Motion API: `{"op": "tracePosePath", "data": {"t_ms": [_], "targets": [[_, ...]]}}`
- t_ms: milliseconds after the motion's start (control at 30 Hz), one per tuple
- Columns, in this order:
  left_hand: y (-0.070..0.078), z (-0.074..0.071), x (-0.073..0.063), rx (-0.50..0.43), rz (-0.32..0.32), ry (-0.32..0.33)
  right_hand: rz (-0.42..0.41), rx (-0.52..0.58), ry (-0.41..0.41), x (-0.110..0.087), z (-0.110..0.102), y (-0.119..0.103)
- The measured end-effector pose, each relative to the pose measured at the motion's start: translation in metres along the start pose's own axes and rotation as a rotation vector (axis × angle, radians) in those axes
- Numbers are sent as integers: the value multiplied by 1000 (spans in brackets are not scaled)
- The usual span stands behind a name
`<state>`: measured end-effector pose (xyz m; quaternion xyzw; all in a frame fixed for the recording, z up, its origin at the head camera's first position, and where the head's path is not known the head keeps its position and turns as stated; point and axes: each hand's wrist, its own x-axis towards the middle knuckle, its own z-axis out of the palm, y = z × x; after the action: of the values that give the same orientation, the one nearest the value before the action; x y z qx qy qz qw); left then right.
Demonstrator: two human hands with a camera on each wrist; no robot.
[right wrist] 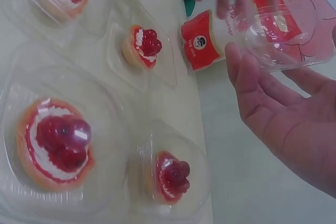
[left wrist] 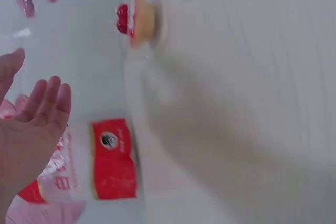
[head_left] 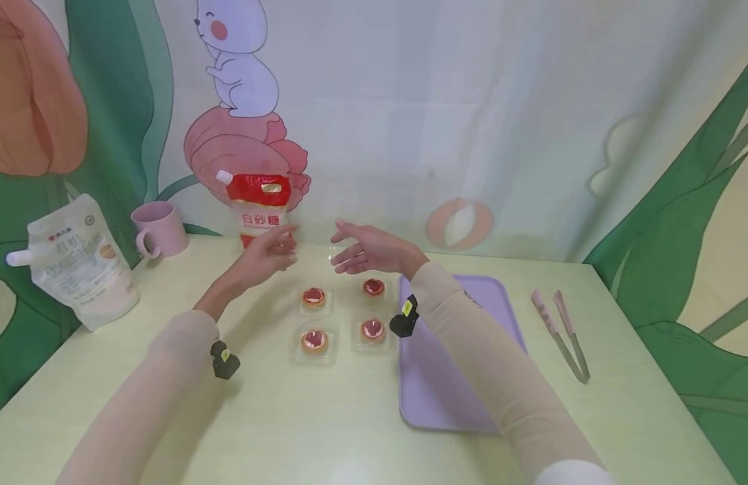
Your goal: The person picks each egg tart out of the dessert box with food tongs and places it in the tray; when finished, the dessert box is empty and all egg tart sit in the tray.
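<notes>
My right hand [head_left: 374,250] holds a clear plastic domed lid [right wrist: 286,38] by its edge, above the back of the table. Close by on the left, my left hand [head_left: 261,259] has its fingers loosely extended and apart from the lid, in front of a red-and-white sugar bag [head_left: 261,202]. Below the hands are several small berry tarts in clear plastic boxes. One tart [right wrist: 142,48] sits on a clear base with no dome visible over it. Domes cover the near tart [right wrist: 55,142] and the tart at the back right [right wrist: 170,177].
A purple tray [head_left: 434,397] lies under my right forearm. Metal tongs [head_left: 565,337] with pink handles rest at the right. On the left stand a pink mug [head_left: 162,229] and a white spouted pouch [head_left: 85,263]. A printed curtain [head_left: 374,135] hangs behind the table.
</notes>
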<state>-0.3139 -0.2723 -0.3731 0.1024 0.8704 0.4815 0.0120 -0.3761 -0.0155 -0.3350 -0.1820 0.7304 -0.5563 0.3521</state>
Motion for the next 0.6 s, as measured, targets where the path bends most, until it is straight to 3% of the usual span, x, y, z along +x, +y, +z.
{"op": "tracePosePath", "data": {"t_ms": [233,600], "targets": [[25,24,0,40,134,101,5,93,1,4,4,4],[31,35,-1,57,130,156,16,129,-3,8,9,9]]}}
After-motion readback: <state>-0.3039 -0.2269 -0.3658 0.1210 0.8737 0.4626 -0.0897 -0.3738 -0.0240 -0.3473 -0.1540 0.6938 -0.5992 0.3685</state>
